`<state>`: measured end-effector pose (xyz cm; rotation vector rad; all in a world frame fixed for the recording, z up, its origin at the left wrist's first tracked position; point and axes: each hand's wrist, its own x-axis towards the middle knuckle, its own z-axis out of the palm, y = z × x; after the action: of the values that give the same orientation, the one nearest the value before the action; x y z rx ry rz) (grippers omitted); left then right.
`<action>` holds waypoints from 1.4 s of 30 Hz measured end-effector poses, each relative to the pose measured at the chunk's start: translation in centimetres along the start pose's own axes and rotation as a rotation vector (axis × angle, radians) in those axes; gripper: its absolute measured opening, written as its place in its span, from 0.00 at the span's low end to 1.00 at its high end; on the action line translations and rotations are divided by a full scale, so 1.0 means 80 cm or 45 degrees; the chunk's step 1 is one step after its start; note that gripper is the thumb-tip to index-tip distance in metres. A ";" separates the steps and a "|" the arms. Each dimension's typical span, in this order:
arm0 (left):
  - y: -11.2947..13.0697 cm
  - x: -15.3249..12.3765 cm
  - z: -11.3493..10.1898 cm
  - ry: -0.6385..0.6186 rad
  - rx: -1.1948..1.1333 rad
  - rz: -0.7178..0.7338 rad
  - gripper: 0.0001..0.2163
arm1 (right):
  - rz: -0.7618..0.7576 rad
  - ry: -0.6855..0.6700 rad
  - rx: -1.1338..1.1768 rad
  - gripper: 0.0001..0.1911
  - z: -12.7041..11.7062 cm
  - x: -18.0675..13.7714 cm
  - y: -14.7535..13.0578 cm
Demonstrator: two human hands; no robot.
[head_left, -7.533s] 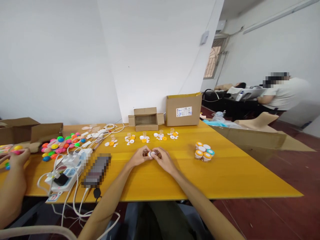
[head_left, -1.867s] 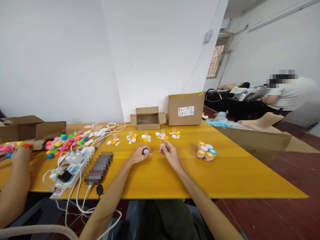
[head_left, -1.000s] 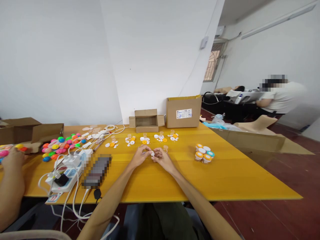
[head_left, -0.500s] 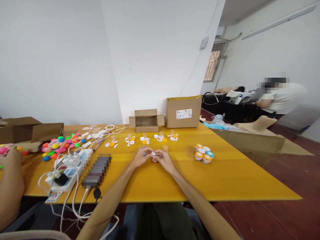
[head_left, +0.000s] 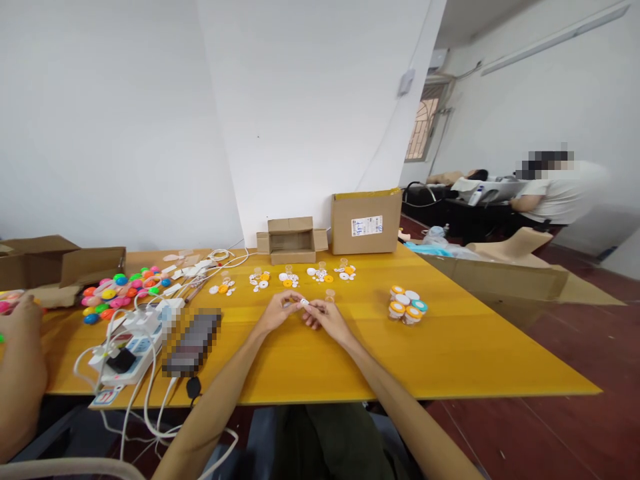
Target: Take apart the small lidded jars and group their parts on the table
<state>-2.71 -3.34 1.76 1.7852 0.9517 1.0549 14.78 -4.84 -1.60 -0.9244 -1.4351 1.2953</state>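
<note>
My left hand (head_left: 278, 311) and my right hand (head_left: 323, 315) meet over the middle of the yellow table (head_left: 450, 353). Both pinch a small white piece (head_left: 303, 303) between their fingertips. Just beyond the right hand a small clear jar (head_left: 330, 295) stands upright on the table. Farther back lies a row of small heaps of white and orange caps and little jars (head_left: 288, 278). To the right of my hands stands a cluster of capped jars (head_left: 407, 305) with orange, white and teal lids.
A power strip with white cables (head_left: 133, 337) and a dark device (head_left: 193, 341) lie left of my hands. Colourful balls (head_left: 120, 292) lie at far left, near another person's hand (head_left: 20, 320). Cardboard boxes (head_left: 367, 221) stand against the wall. A person sits at far right.
Two seconds ago my hands were apart, the right reaching toward the cap heaps. They have come together and now hold the small white piece between them.
</note>
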 end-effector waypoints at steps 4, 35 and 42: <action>0.000 -0.002 -0.001 -0.016 -0.054 -0.033 0.13 | -0.016 -0.007 -0.031 0.23 0.000 0.000 0.001; -0.005 0.003 -0.002 -0.080 -0.206 0.012 0.14 | -0.014 0.019 -0.161 0.23 0.005 0.005 0.008; -0.011 0.003 -0.002 -0.048 -0.129 0.019 0.11 | -0.027 0.000 -0.147 0.24 0.003 0.003 0.006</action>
<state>-2.96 -2.75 1.09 1.7251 0.8483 1.0572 14.45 -4.61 -1.99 -0.9827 -1.5286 1.2069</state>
